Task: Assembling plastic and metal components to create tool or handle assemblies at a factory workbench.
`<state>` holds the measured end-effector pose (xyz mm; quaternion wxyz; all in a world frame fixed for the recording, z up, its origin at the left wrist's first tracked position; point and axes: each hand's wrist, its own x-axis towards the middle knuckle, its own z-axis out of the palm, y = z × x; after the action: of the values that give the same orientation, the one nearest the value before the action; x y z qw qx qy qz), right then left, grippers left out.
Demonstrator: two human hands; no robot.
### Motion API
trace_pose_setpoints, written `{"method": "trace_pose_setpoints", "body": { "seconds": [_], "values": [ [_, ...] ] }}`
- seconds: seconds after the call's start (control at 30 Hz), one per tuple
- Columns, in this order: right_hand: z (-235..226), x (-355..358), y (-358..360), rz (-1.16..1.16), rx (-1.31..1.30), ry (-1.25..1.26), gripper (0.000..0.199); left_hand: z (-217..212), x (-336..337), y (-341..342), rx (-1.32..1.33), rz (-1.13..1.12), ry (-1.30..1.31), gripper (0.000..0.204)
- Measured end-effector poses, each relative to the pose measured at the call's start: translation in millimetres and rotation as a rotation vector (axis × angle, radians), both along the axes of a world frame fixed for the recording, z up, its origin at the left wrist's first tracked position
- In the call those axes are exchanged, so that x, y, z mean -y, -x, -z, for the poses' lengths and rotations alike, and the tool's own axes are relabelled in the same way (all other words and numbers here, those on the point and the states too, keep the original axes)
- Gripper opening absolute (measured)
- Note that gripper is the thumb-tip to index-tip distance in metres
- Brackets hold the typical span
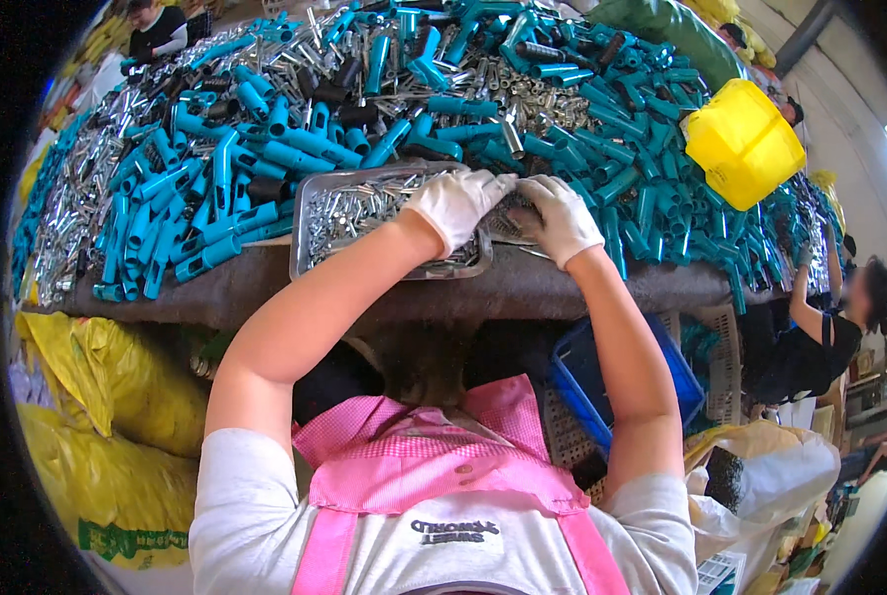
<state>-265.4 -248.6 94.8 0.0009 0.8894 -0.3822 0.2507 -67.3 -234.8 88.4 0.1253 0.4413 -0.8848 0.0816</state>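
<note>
Below my pink apron (434,466), both gloved hands meet at the tray's (310,213) three o'clock edge, left hand (456,203) and right hand (560,218) pinching small metal sleeves (511,213); I'd keep fingertips close, wrists low.

Gloved left hand (456,203) beside right hand (563,216)

metal tray (310,213), heaped with small metal parts (354,213)

Gloved hands (508,213) perhaps pinch a small part, too hidden to tell
</note>
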Motion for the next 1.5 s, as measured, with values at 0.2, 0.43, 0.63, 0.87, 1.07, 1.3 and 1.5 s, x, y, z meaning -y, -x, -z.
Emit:
{"method": "trace_pose_setpoints", "body": {
  "seconds": [0.2,0.43,0.63,0.87,1.07,1.3,1.5],
  "values": [
    [0.9,5.7,11.0,0.118,-0.006,0.482,0.023,4.2,41.9,21.1,-0.373,-0.057,-0.231,0.032],
    [13.2,2.5,5.6,-0.051,0.125,0.67,0.026,2.1,92.6,22.1,-1.078,-0.43,-1.148,0.041],
    [15.6,21.3,9.1,0.279,1.199,-0.72,0.026,11.1,100.5,24.3,-0.841,-0.163,-0.34,0.048],
    [42.9,35.3,30.1,0.236,1.072,-0.442,0.027,2.4,76.0,32.1,-0.696,-0.028,-0.473,0.052],
    [34.1,39.3,29.6,0.429,0.867,0.179,0.02,17.8,114.7,10.7,-1.34,-0.337,-1.287,0.019],
    [33.6,40.9,32.5,0.029,1.642,-0.848,0.015,-1.2,59.8,32.0,-0.463,0.082,-0.026,0.111],
    [42.6,37.6,25.9,-0.187,1.735,-1.159,0.012,-1.8,74.4,19.7,-0.269,0.398,0.339,0.025]
  ]
}}
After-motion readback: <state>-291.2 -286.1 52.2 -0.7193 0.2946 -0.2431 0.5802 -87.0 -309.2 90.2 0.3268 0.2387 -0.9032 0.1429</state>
